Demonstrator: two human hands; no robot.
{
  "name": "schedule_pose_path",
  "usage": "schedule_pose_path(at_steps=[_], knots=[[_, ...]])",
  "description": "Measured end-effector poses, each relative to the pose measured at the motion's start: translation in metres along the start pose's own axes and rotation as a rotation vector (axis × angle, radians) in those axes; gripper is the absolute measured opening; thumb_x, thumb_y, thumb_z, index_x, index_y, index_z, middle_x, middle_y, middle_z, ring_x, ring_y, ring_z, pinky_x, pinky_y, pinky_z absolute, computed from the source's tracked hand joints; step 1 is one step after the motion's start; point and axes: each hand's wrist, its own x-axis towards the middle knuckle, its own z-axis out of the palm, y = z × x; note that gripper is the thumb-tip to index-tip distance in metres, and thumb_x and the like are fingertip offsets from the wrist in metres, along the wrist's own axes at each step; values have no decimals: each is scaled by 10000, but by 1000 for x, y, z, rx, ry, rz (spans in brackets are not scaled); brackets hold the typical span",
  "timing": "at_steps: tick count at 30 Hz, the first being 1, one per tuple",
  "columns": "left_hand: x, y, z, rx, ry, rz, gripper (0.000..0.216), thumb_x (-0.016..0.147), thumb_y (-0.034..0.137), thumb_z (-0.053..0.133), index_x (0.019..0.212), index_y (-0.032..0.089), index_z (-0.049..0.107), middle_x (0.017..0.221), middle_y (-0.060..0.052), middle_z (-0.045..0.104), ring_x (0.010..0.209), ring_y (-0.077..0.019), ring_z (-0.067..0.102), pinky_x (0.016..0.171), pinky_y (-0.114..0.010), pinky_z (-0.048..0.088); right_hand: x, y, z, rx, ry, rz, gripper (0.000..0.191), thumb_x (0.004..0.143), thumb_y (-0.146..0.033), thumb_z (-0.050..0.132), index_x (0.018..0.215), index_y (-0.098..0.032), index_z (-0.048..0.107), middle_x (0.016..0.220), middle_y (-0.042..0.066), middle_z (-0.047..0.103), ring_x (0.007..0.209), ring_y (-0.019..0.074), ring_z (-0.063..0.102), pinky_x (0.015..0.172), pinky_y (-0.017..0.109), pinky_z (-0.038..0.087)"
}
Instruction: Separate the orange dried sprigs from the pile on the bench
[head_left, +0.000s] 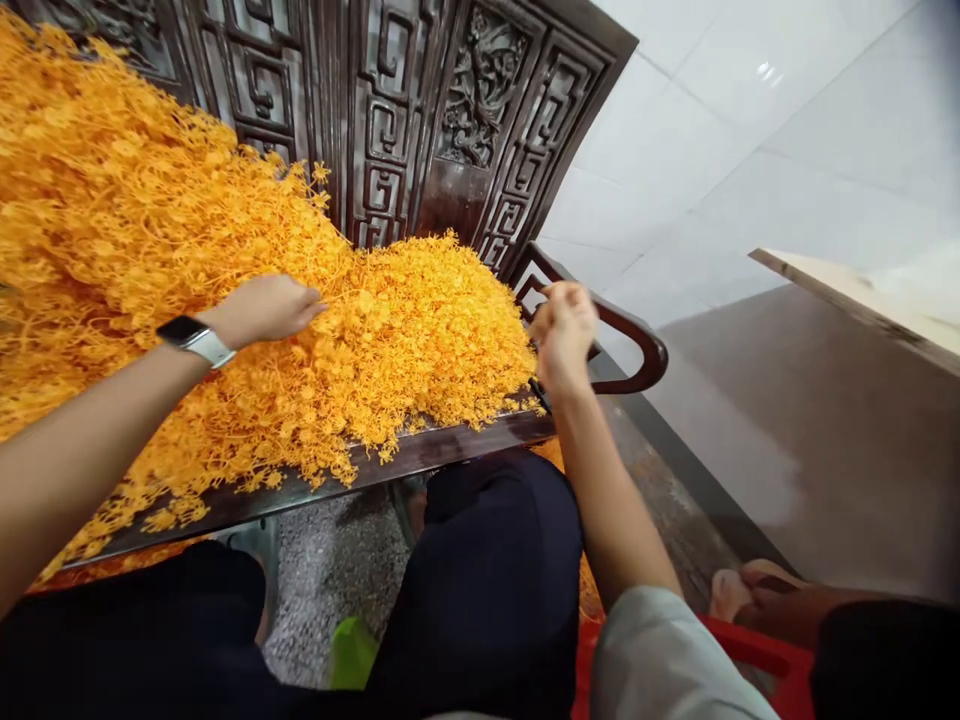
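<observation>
A large heap of orange artificial flower sprigs [420, 330], plastic-looking with thin stems, lies along a dark carved wooden bench [442, 447]. My left hand [270, 307], with a watch [196, 338] on its wrist, is over the middle of the heap. Its fingers are pinched together against the orange sprigs; whatever they grip is too small to make out. At the right end of the heap, my right hand [566, 330] is raised in front of the bench's armrest [637, 350], fingers curled closed. Its content is hidden. A small dark object [538, 396] shows just below that hand.
The bench's carved backrest [390, 110] rises behind the heap. A pale board [870, 300] juts out at right before a white tiled wall [697, 130]. A red plastic stool [765, 650] and another person's foot [750, 590] are at lower right. Something green [351, 652] lies below my knees.
</observation>
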Motion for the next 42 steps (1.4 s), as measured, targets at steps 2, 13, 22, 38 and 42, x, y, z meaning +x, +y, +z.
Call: schedule_pose_path(at_steps=[2, 13, 22, 38, 42], knots=[[-2, -17, -1, -35, 5, -11, 401, 920, 501, 582, 630, 235, 501, 553, -13, 467, 542, -189, 401, 659, -328, 289, -17, 5, 5, -192, -434, 56, 250, 962, -472, 692, 942, -240, 600, 637, -66, 474, 541, 114, 373, 539, 277, 323], [12, 32, -12, -56, 219, 211, 479, 1018, 531, 485, 712, 211, 668, 825, -102, 619, 758, -247, 569, 728, -380, 405, 0, -10, 47, 170, -346, 392, 495, 925, -642, 717, 1237, -275, 606, 1291, 105, 671, 1012, 219, 656, 840, 380, 577], [7, 80, -2, -129, 153, 152, 407, 1034, 505, 503, 751, 224, 582, 623, -48, 576, 558, -200, 505, 588, -352, 265, -26, -3, 107, 274, -561, 462, 520, 796, -516, 900, 1160, -256, 633, 1249, 84, 660, 937, 184, 639, 758, 324, 557], [-9, 91, 5, -190, 80, 21, 446, 942, 571, 646, 1195, 209, 713, 793, -54, 710, 659, -216, 613, 616, -332, 374, -36, 20, 114, 376, -496, 479, 389, 714, -395, 966, 907, -225, 674, 878, 7, 624, 770, 143, 557, 783, 343, 538], [-5, 94, 10, -486, 124, 101, 458, 988, 622, 608, 1078, 194, 745, 1004, -82, 748, 841, -207, 647, 739, -323, 458, -36, 27, 109, 247, -601, 443, 404, 772, -414, 936, 944, -221, 627, 816, -7, 610, 728, 132, 556, 740, 339, 509]])
